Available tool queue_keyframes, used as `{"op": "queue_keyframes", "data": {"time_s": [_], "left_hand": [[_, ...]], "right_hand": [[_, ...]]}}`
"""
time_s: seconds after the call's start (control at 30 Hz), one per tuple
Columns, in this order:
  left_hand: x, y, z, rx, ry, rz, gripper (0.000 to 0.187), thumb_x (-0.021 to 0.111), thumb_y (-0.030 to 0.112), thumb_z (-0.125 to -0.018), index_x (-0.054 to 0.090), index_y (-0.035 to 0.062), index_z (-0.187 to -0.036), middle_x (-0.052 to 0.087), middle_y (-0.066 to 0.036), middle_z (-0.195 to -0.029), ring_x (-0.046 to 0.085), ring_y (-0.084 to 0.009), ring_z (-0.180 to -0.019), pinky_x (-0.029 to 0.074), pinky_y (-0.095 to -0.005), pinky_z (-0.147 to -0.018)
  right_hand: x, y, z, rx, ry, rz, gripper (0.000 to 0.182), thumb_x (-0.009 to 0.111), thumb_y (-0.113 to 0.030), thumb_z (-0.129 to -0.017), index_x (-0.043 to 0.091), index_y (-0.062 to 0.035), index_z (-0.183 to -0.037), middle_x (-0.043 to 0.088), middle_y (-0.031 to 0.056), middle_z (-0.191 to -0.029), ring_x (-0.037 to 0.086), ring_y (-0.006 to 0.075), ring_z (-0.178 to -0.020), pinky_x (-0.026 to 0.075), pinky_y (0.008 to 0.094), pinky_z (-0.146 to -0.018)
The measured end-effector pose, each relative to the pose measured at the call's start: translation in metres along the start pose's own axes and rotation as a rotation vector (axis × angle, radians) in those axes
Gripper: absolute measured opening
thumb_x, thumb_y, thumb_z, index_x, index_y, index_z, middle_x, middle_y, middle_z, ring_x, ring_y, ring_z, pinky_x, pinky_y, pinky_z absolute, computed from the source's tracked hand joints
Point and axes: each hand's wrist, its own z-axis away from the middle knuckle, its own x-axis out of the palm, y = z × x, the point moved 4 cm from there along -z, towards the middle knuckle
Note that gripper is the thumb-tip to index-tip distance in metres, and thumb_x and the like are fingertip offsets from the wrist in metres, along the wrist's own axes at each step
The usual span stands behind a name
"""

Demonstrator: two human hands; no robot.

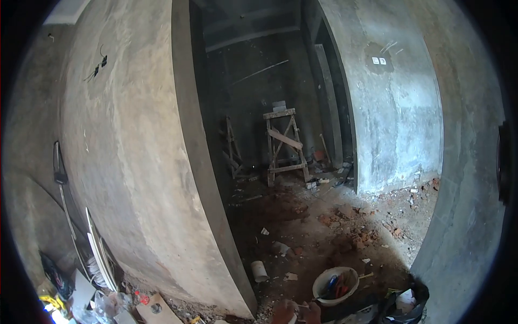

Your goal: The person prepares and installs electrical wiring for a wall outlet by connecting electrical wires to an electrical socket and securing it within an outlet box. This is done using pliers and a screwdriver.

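At the bottom edge, my left hand (pixel 283 311) and my right hand (pixel 309 312) are close together, partly cut off and dim. Their fingers look curled inward around something small and pale that I cannot make out. Just beyond my right hand stands a white bucket (pixel 318 285), with blue- and red-handled tools (pixel 341 290) inside it. A white cylindrical container (pixel 259 271) lies on the dirt floor ahead of my left hand. To the right of the bucket is a black bag (pixel 420 296) with pale material in its mouth.
A doorway between bare plaster walls (pixel 135 135) leads to a wooden trestle (pixel 280 146). Brick rubble (pixel 364 237) covers part of the floor. White strips (pixel 100 251) lean at left near plastic bags (pixel 102 305) and cardboard (pixel 159 310). Switches (pixel 379 61) sit on the right wall.
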Motion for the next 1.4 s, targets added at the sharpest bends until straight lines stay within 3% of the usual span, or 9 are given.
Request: {"op": "queue_keyframes", "data": {"time_s": [0.1, 0.33, 0.57, 1.07, 1.17, 1.27, 1.33, 1.37, 1.4], "left_hand": [[-0.002, 0.010, 0.000, -0.008, -0.030, 0.137, 0.044, 0.032, 0.043, -0.099, 0.062, 0.0122, -0.102, 0.062, -0.010, -0.082, 0.058, -0.0264, -0.077, 0.052, -0.0421, -0.073], [-0.072, 0.040, 0.026, -0.129, -0.101, 0.891, 0.050, 0.022, 0.043, -0.104, 0.061, 0.0114, -0.102, 0.060, -0.008, -0.079, 0.056, -0.0233, -0.072, 0.052, -0.0412, -0.070], [-0.017, 0.037, 0.011, -0.240, -0.229, 0.894, 0.044, 0.027, 0.040, -0.103, 0.060, 0.0102, -0.104, 0.060, -0.009, -0.082, 0.057, -0.0241, -0.074, 0.053, -0.0420, -0.071], [-0.010, 0.032, 0.022, -0.336, -0.232, 0.984, 0.033, 0.038, 0.033, -0.100, 0.058, 0.0078, -0.108, 0.059, -0.011, -0.090, 0.060, -0.0257, -0.080, 0.054, -0.0438, -0.073], [-0.008, 0.030, 0.024, -0.364, -0.225, 1.018, 0.031, 0.040, 0.032, -0.100, 0.057, 0.0073, -0.108, 0.059, -0.011, -0.092, 0.060, -0.0260, -0.081, 0.055, -0.0441, -0.074], [-0.008, 0.028, 0.025, -0.389, -0.203, 1.070, 0.030, 0.042, 0.030, -0.099, 0.057, 0.0068, -0.109, 0.059, -0.011, -0.093, 0.061, -0.0264, -0.082, 0.055, -0.0445, -0.074], [-0.009, 0.031, 0.026, -0.404, -0.177, 1.120, 0.029, 0.043, 0.029, -0.099, 0.057, 0.0065, -0.110, 0.059, -0.012, -0.094, 0.061, -0.0266, -0.082, 0.055, -0.0447, -0.075], [-0.010, 0.035, 0.027, -0.412, -0.152, 1.155, 0.028, 0.044, 0.029, -0.099, 0.056, 0.0063, -0.110, 0.059, -0.012, -0.095, 0.061, -0.0267, -0.083, 0.055, -0.0448, -0.075], [-0.012, 0.048, 0.032, -0.412, -0.139, 1.181, 0.042, 0.040, 0.037, -0.101, 0.055, 0.0071, -0.125, 0.061, -0.011, -0.105, 0.061, -0.0287, -0.093, 0.054, -0.0478, -0.083]], "right_hand": [[-0.025, 0.001, -0.004, -0.020, 0.001, -0.012, 0.018, 0.056, -0.022, -0.094, 0.057, -0.0049, -0.088, 0.053, 0.0036, -0.072, 0.049, 0.0148, -0.061, 0.042, 0.0342, -0.056], [-0.099, 0.007, -0.004, -0.123, 0.060, 0.010, 0.021, 0.055, -0.023, -0.095, 0.054, -0.0062, -0.084, 0.050, 0.0022, -0.070, 0.046, 0.0142, -0.061, 0.040, 0.0337, -0.056], [0.004, 0.010, -0.008, -0.235, -0.027, -0.040, 0.024, 0.055, -0.025, -0.096, 0.051, -0.0075, -0.080, 0.047, 0.0008, -0.068, 0.042, 0.0136, -0.060, 0.037, 0.0333, -0.055], [-0.014, 0.024, -0.014, -0.397, 0.022, -0.192, 0.033, 0.053, -0.028, -0.098, 0.045, -0.0104, -0.072, 0.040, -0.0021, -0.064, 0.034, 0.0123, -0.058, 0.031, 0.0323, -0.054], [-0.014, 0.031, -0.016, -0.292, 0.059, -0.171, 0.035, 0.054, -0.028, -0.098, 0.044, -0.0109, -0.069, 0.040, -0.0023, -0.065, 0.032, 0.0126, -0.058, 0.030, 0.0322, -0.054], [-0.018, 0.083, -0.063, -0.281, 0.328, -0.362, 0.022, 0.053, -0.024, -0.096, 0.055, -0.0033, -0.090, 0.054, 0.0082, -0.083, 0.052, 0.0195, -0.070, 0.045, 0.0371, -0.063], [-0.018, 0.106, -0.090, -0.273, 0.512, -0.489, 0.026, 0.053, -0.021, -0.095, 0.062, 0.0018, -0.104, 0.064, 0.0152, -0.095, 0.065, 0.0242, -0.078, 0.054, 0.0404, -0.068], [-0.014, 0.110, -0.101, -0.270, 0.510, -0.487, 0.026, 0.053, -0.021, -0.095, 0.062, 0.0018, -0.104, 0.064, 0.0152, -0.095, 0.065, 0.0242, -0.078, 0.054, 0.0404, -0.068], [-0.008, 0.115, -0.111, -0.173, 0.499, -0.698, 0.028, 0.050, -0.022, -0.097, 0.061, 0.0025, -0.106, 0.063, 0.0158, -0.098, 0.065, 0.0262, -0.081, 0.055, 0.0425, -0.071]]}}
